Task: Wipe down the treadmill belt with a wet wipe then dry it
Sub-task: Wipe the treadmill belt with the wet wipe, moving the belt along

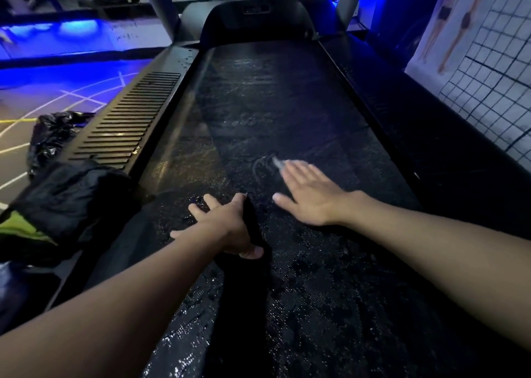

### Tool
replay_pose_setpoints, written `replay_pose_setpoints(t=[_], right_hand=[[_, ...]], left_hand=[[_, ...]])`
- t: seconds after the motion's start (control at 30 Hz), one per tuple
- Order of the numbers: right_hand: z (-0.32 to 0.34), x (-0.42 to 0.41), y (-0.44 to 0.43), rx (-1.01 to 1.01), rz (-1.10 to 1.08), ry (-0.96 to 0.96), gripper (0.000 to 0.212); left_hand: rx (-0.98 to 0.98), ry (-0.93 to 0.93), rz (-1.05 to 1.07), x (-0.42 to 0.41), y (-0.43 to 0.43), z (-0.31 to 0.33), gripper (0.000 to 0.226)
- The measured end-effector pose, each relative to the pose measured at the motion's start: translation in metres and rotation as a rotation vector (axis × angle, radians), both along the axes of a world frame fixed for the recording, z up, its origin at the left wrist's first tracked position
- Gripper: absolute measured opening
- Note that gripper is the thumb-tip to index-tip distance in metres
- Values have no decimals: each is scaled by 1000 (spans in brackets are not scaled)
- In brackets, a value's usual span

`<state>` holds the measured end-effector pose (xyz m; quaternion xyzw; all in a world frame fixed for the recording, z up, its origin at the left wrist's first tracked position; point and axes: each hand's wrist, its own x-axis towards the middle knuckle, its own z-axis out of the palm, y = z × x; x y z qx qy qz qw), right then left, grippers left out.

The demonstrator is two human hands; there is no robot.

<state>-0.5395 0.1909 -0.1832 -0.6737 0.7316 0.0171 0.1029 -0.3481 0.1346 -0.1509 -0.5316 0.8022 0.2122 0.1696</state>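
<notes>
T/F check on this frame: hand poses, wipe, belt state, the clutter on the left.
1. Both hands are on the treadmill belt. True: the left hand and right hand both rest on the treadmill belt.
2. The right hand is a closed fist. False: it lies flat with straight fingers, and a pale wipe shows at its fingertips.
3. The belt looks wet. True: droplets and shiny streaks show near both hands.
4. The black bag lies on the belt. False: the black bag sits on the floor, left of the treadmill.
5. A dark cloth lies by the left hand. True: the dark cloth runs from under that hand towards the camera.
</notes>
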Motion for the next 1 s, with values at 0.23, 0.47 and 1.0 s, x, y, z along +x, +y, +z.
replay_pose_setpoints(t=[0.23, 0.47, 1.0], right_hand=[[1, -9, -14, 9, -79, 16, 77], [-4, -3, -15, 1, 41, 21, 71], [-7, 44, -33, -38, 206, 15, 69]], left_hand=[[26, 13, 9, -1, 1, 1, 122], [5, -22, -19, -2, -2, -2, 127], [-41, -100, -10, 55, -28, -4, 144]])
